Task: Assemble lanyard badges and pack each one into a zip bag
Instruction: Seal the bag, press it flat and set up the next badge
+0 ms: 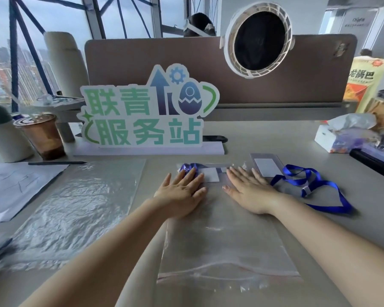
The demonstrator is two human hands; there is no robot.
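Note:
A clear zip bag point(222, 242) lies flat on the grey desk, its red zip strip nearest me. At its far end sits a badge with a white card point(211, 175) and a bunched blue lanyard point(186, 167), inside the bag as far as I can tell. My left hand point(182, 193) presses flat on the bag over the lanyard, fingers straight. My right hand point(246, 191) presses flat beside it on the bag. A second badge holder point(267, 166) with a loose blue lanyard point(308, 185) lies just right of my right hand.
A stack of empty clear bags point(75, 207) lies to the left, papers point(16, 185) and a black pen point(56, 163) beyond it. A foam sign point(146, 114) stands behind. An iced drink cup point(41, 136) is far left, a tissue box point(341, 136) at right.

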